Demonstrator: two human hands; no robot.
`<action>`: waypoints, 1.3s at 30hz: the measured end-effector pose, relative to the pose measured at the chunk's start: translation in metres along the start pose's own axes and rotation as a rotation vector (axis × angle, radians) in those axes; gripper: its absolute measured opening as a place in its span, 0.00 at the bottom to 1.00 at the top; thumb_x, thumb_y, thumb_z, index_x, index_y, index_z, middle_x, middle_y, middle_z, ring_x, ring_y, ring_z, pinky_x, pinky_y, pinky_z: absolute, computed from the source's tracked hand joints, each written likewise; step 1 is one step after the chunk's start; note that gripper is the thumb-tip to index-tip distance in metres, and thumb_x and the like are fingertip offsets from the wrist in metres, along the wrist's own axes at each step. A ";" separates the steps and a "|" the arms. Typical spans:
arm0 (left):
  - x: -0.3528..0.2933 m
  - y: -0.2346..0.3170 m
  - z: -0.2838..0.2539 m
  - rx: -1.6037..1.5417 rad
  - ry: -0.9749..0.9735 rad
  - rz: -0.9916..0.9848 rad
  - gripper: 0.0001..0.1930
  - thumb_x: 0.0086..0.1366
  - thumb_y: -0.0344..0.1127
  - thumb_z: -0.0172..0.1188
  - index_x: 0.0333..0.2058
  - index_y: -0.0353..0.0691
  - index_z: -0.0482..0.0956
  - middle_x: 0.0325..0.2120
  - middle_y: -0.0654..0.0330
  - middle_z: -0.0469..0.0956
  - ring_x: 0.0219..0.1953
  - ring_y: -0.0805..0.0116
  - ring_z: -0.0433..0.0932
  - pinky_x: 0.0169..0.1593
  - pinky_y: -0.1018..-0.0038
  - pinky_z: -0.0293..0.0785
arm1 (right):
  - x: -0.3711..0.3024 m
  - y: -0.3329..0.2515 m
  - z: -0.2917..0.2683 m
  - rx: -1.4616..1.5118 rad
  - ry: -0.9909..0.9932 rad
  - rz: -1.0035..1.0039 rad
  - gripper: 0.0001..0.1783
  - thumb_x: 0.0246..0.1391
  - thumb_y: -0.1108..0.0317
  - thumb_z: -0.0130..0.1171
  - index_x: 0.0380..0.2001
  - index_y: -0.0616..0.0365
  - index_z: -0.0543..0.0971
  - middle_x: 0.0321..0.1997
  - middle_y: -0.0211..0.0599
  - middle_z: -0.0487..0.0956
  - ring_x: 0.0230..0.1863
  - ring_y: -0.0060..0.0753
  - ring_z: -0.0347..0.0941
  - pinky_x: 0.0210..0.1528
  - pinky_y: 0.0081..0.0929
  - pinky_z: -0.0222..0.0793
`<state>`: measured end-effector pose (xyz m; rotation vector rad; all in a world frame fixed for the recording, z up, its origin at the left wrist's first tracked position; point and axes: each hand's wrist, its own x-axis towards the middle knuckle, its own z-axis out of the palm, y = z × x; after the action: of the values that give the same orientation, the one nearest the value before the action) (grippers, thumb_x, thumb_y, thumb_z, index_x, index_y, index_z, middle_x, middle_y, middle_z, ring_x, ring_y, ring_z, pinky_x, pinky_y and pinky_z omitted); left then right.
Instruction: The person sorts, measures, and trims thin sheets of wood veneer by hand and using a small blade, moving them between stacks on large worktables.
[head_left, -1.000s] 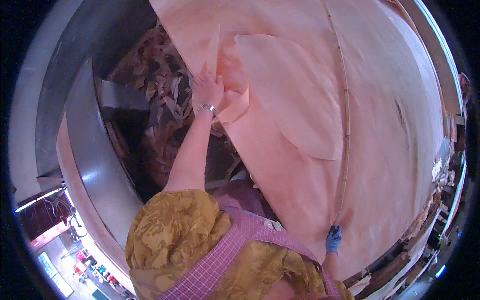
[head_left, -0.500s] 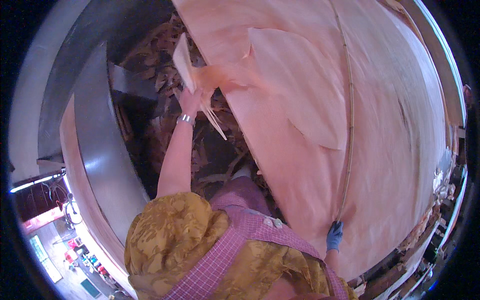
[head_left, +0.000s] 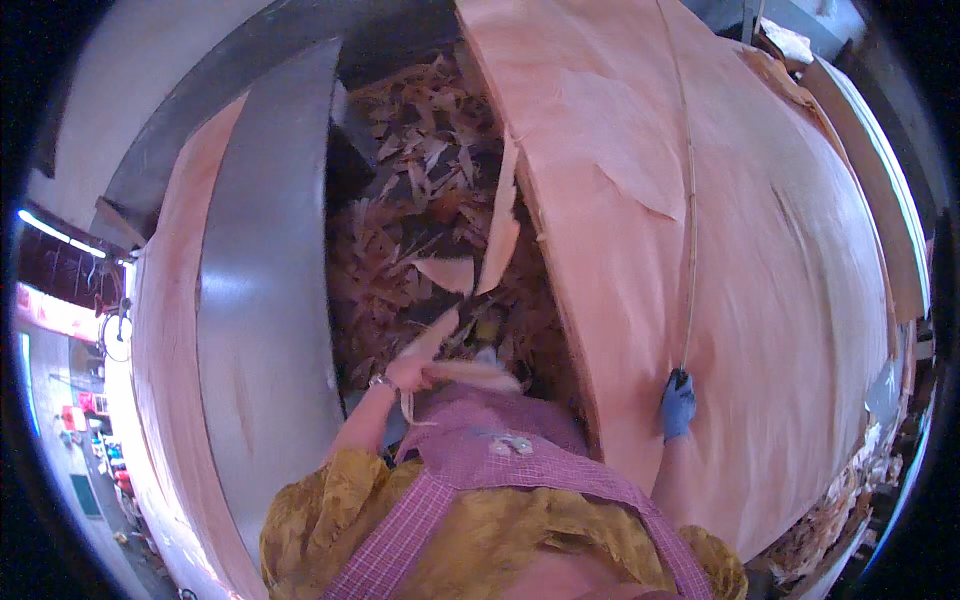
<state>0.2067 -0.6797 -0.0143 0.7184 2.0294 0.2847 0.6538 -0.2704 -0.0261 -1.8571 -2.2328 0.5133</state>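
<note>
My bare left hand (head_left: 408, 374), a band at its wrist, is closed on pale torn veneer strips (head_left: 470, 376) just in front of my apron. The strips are somewhat blurred. My right hand (head_left: 679, 407), in a blue glove, grips the near end of a long thin bamboo stick (head_left: 691, 215). That stick runs away from me across a wide stack of pinkish wood veneer sheets (head_left: 790, 300). A loose veneer flap (head_left: 640, 188) shows on the stack, left of the stick. Beside the stack's left edge, a long torn veneer piece (head_left: 501, 235) stands out against the scrap pile.
Broken veneer scraps (head_left: 430, 150) fill the gap left of the stack. A smooth grey panel (head_left: 265, 270) bounds that gap, with another veneer stack (head_left: 180, 330) beyond it. More scraps (head_left: 815, 535) lie at the lower right.
My left hand has come down from the stack's left edge toward my apron with veneer strips in it. My right hand still grips the stick. The whole view has shifted.
</note>
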 end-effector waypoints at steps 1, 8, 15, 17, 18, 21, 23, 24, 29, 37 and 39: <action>-0.029 -0.012 0.024 0.057 -0.092 -0.030 0.13 0.52 0.44 0.64 0.36 0.50 0.82 0.31 0.54 0.81 0.34 0.54 0.80 0.38 0.60 0.76 | -0.004 0.001 -0.003 0.023 0.006 -0.040 0.22 0.62 0.49 0.46 0.41 0.58 0.74 0.34 0.56 0.79 0.35 0.62 0.75 0.35 0.52 0.70; -0.157 -0.081 0.156 0.373 0.040 -0.015 0.22 0.54 0.54 0.59 0.34 0.40 0.82 0.35 0.48 0.81 0.38 0.50 0.81 0.41 0.59 0.77 | 0.009 0.068 0.022 -0.018 -0.011 -0.143 0.24 0.62 0.48 0.48 0.50 0.55 0.74 0.46 0.52 0.78 0.46 0.48 0.76 0.46 0.43 0.71; -0.222 -0.105 0.216 0.330 0.416 -0.159 0.35 0.54 0.62 0.55 0.48 0.36 0.75 0.45 0.44 0.77 0.49 0.51 0.77 0.52 0.60 0.72 | 0.035 0.100 0.008 0.138 -0.039 -0.073 0.18 0.62 0.51 0.49 0.33 0.56 0.74 0.20 0.39 0.76 0.17 0.34 0.72 0.17 0.32 0.66; -0.224 -0.112 0.228 0.192 0.621 -0.154 0.32 0.57 0.59 0.56 0.50 0.38 0.74 0.48 0.47 0.75 0.52 0.52 0.74 0.54 0.61 0.70 | -0.004 0.039 -0.014 0.247 -0.266 0.047 0.20 0.63 0.50 0.48 0.30 0.57 0.73 0.17 0.35 0.73 0.12 0.30 0.67 0.13 0.31 0.62; -0.222 -0.100 0.225 0.125 0.563 -0.066 0.30 0.57 0.57 0.56 0.50 0.38 0.74 0.48 0.48 0.75 0.51 0.51 0.74 0.53 0.61 0.71 | -0.006 0.055 -0.024 0.209 -0.245 0.059 0.20 0.63 0.50 0.48 0.31 0.58 0.73 0.19 0.38 0.74 0.15 0.34 0.69 0.16 0.33 0.64; -0.180 -0.037 0.174 -0.007 0.538 0.221 0.23 0.59 0.48 0.58 0.48 0.38 0.75 0.43 0.50 0.77 0.46 0.51 0.76 0.50 0.61 0.72 | 0.023 0.103 -0.019 0.062 -0.053 -0.167 0.21 0.63 0.51 0.46 0.34 0.60 0.75 0.25 0.49 0.77 0.25 0.49 0.73 0.26 0.41 0.68; -0.130 0.000 0.124 -0.018 0.575 0.348 0.23 0.59 0.48 0.58 0.47 0.37 0.75 0.43 0.50 0.77 0.46 0.51 0.76 0.50 0.62 0.72 | 0.031 0.109 -0.007 0.046 0.012 -0.264 0.22 0.63 0.51 0.45 0.36 0.61 0.76 0.29 0.56 0.79 0.31 0.58 0.76 0.32 0.46 0.70; -0.099 0.023 0.093 -0.004 0.564 0.379 0.22 0.60 0.45 0.58 0.47 0.36 0.75 0.43 0.50 0.77 0.46 0.51 0.76 0.50 0.62 0.71 | 0.021 0.104 -0.005 0.058 -0.006 -0.247 0.21 0.63 0.53 0.45 0.39 0.62 0.76 0.33 0.58 0.78 0.36 0.62 0.74 0.37 0.48 0.69; 0.109 0.183 -0.076 0.144 0.679 0.597 0.20 0.61 0.42 0.57 0.47 0.34 0.75 0.44 0.47 0.76 0.47 0.47 0.75 0.51 0.60 0.71 | -0.013 0.050 -0.029 -0.029 -0.035 -0.031 0.19 0.63 0.55 0.46 0.40 0.60 0.76 0.36 0.55 0.79 0.37 0.59 0.76 0.35 0.48 0.70; 0.413 0.354 -0.247 0.032 0.943 0.384 0.23 0.55 0.33 0.57 0.50 0.31 0.70 0.46 0.40 0.73 0.50 0.44 0.73 0.52 0.57 0.70 | -0.044 0.077 -0.012 -0.038 0.058 0.081 0.11 0.61 0.63 0.50 0.32 0.59 0.75 0.29 0.53 0.77 0.29 0.57 0.73 0.29 0.46 0.65; 0.439 0.384 -0.255 0.020 0.923 0.275 0.23 0.54 0.34 0.57 0.49 0.32 0.71 0.46 0.40 0.73 0.50 0.44 0.73 0.53 0.57 0.70 | -0.046 0.070 -0.015 -0.055 0.064 0.116 0.11 0.61 0.63 0.51 0.32 0.60 0.75 0.27 0.53 0.77 0.27 0.55 0.73 0.28 0.45 0.66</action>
<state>-0.0365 -0.0914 -0.0074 0.9930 2.7846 0.8844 0.7322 -0.3028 -0.0354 -2.0096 -2.1283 0.4087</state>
